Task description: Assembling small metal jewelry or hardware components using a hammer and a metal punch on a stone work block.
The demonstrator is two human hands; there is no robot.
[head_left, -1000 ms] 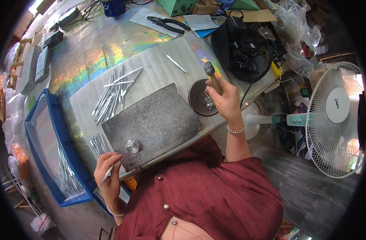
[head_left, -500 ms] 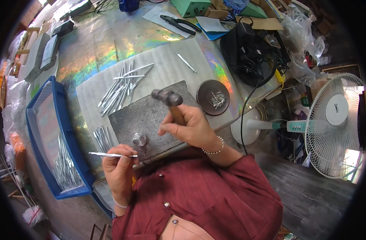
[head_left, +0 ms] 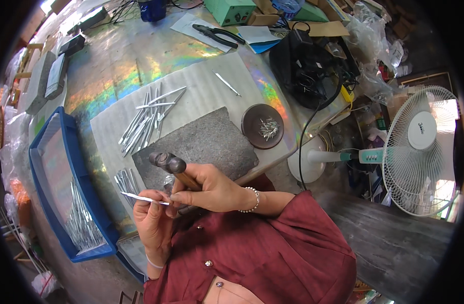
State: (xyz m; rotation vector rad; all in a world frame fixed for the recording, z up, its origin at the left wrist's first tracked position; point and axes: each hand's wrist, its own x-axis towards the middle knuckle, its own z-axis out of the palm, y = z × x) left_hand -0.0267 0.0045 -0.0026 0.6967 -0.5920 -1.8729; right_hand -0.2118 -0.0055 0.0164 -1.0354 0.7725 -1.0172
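My left hand [head_left: 152, 215] pinches a slim silver metal strip [head_left: 135, 196], which lies crosswise with its far end pointing left. In my right hand [head_left: 216, 191] is a hammer [head_left: 168, 162], gripped by its wooden handle with the dark head raised to the left. The right thumb and fingertips come close to the strip's right end; whether they touch it I cannot tell. Behind the hands, a round shiny metal piece [head_left: 169, 179] is partly hidden on a grey slab [head_left: 201, 139]. More strips [head_left: 124, 181] lie beside the slab's left corner.
Beyond the slab lies a loose pile of strips [head_left: 150, 117]. A blue tray [head_left: 89, 177] holding many strips stands at left. To the right are a brown bowl [head_left: 251, 118] of small silver bits, a black bag [head_left: 303, 71] and a fan [head_left: 419, 147]. Pliers [head_left: 216, 35] lie at the back.
My right hand has moved left and down with the hammer, up to my left hand. The left hand still holds the strip. The whole view has shifted slightly.
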